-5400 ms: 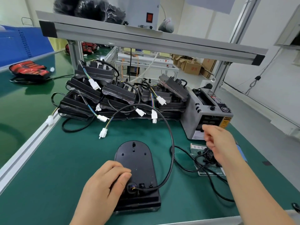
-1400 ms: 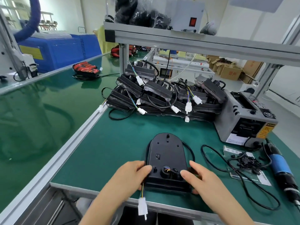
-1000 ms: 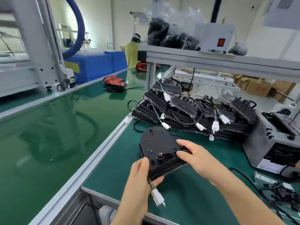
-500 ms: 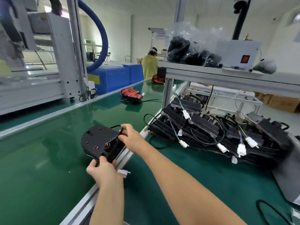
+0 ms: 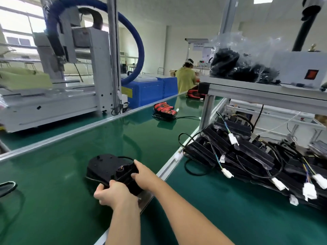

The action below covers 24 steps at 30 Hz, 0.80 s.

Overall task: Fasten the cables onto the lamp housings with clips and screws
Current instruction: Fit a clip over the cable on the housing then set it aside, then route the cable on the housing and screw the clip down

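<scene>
Lamp housing [image 5: 104, 165], a matt black plastic shell with a rounded far end and a squared near end, is seen at about 7 o'clock in the frame, lying on the glossy green belt [image 5: 62, 174], whose sheen mirrors the machinery behind. Small holes and raised bosses are visible on its back. A thin black cable [image 5: 126, 157] loops from its far right edge, and orange wire shows at a port near the squared end.

The housing is gripped at its near end by both hands. The left hand [image 5: 113, 193] is closed on the near corner at 6 o'clock of the shell, fingers curled under and thumb on top. The right hand [image 5: 144, 175] is closed on the right near edge at about 4 o'clock of the shell, its thumb resting on the top by the port. Whether the base lies fully flat on the belt cannot be told, since the near end is hidden by the grip.

An aluminium rail [image 5: 169, 165] divides the belt from the duller green surface [image 5: 230, 200]. At 3 o'clock on that surface, a stack of ribbed black housings [image 5: 238, 152] is piled, trailing black leads tipped with white rectangular connectors [image 5: 233, 138]. At 12 o'clock, farther along the belt, a red and black lamp [image 5: 164, 109] is seen.
</scene>
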Available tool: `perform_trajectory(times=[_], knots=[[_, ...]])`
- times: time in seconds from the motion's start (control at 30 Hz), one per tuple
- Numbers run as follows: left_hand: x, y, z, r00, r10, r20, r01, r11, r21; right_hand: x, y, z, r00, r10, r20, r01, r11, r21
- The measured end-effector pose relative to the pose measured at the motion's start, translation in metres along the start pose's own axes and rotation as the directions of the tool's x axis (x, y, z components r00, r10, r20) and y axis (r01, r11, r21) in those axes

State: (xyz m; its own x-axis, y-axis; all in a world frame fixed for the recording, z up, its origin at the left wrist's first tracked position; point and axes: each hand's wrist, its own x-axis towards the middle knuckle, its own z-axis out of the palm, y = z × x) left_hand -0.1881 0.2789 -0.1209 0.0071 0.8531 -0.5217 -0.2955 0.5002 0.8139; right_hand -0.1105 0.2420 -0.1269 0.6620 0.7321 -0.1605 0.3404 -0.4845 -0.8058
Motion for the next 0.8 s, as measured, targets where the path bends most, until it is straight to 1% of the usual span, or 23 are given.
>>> perform_trajectory(times=[0.1, 0.2, 0.3, 0.43, 0.53, 0.6, 0.67, 0.7, 0.73, 0.77, 0.8], knots=[[-0.002, -0.001, -0.001, 0.999, 0.004, 0.037, -0.003, 1.000, -0.030, -0.001, 0.004, 0.000, 1.000, 0.014, 0.025, -0.014, 1.000, 0.024], [-0.004, -0.010, -0.003, 0.994, 0.002, 0.112, -0.001, 1.000, -0.006, -0.002, 0.005, -0.003, 0.997, 0.013, 0.081, -0.014, 1.000, 0.013], [-0.008, -0.017, -0.007, 0.988, 0.024, 0.150, -0.026, 1.000, 0.015, -0.002, 0.008, -0.002, 0.996, 0.016, 0.093, -0.015, 1.000, -0.008], [-0.028, -0.013, -0.013, 0.982, 0.161, 0.100, -0.167, 0.984, 0.062, -0.008, 0.009, 0.000, 0.996, -0.012, 0.094, 0.017, 0.998, -0.059], [-0.044, -0.016, -0.016, 0.937, 0.329, 0.116, -0.335, 0.942, 0.030, -0.025, 0.007, -0.003, 0.995, -0.076, 0.058, 0.080, 0.994, -0.071], [-0.059, -0.019, -0.014, 0.896, 0.394, 0.204, -0.393, 0.918, -0.047, -0.046, 0.008, -0.011, 0.994, -0.110, -0.014, 0.109, 0.992, -0.066], [-0.080, -0.025, -0.004, 0.860, 0.368, 0.354, -0.353, 0.929, -0.109, -0.076, 0.018, -0.034, 0.978, -0.132, -0.161, 0.124, 0.990, -0.061], [-0.094, -0.029, 0.004, 0.830, 0.342, 0.440, -0.326, 0.938, -0.115, -0.092, 0.026, -0.050, 0.958, -0.149, -0.245, 0.137, 0.988, -0.067], [-0.108, -0.033, 0.012, 0.787, 0.311, 0.534, -0.305, 0.947, -0.101, -0.110, 0.035, -0.069, 0.930, -0.165, -0.329, 0.145, 0.986, -0.085], [-0.123, -0.036, 0.022, 0.725, 0.272, 0.633, -0.295, 0.953, -0.071, -0.127, 0.044, -0.090, 0.890, -0.173, -0.421, 0.142, 0.984, -0.106], [-0.138, -0.037, 0.033, 0.646, 0.230, 0.728, -0.294, 0.955, -0.041, -0.143, 0.053, -0.112, 0.834, -0.173, -0.524, 0.127, 0.984, -0.122]])
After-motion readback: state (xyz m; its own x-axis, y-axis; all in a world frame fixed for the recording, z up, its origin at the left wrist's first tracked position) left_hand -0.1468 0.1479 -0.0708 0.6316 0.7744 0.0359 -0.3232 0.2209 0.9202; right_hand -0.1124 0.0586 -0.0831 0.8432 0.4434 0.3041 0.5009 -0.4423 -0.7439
